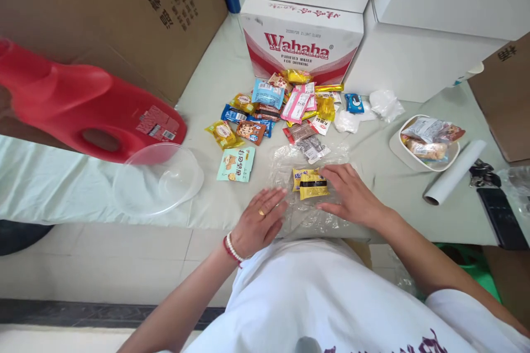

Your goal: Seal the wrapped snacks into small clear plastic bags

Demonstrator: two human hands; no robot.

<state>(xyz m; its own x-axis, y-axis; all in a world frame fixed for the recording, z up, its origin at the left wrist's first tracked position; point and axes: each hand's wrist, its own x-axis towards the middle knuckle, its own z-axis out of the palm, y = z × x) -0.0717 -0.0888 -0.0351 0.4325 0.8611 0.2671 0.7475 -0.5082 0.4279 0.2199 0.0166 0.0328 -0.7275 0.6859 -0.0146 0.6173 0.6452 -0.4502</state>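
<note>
2 small yellow packets lay overlapped on a crinkled clear plastic bag near the front edge of the table, the front packet glossy with a dark band across its middle, the rear packet bearing bluish lettering. The right hand was wide, thumb and fingers parted beside the packets; I could not tell whether it touched them. The left hand, loosely extended, was at the bag's left side

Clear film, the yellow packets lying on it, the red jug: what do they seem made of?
Clear film: likely thin, glossy plastic; see-through, with crinkled glints.
Yellow packets: shiny plastic film or foil, creased and glinting.
Red jug: probably moulded plastic, satin; smooth curves, soft highlights.
</note>
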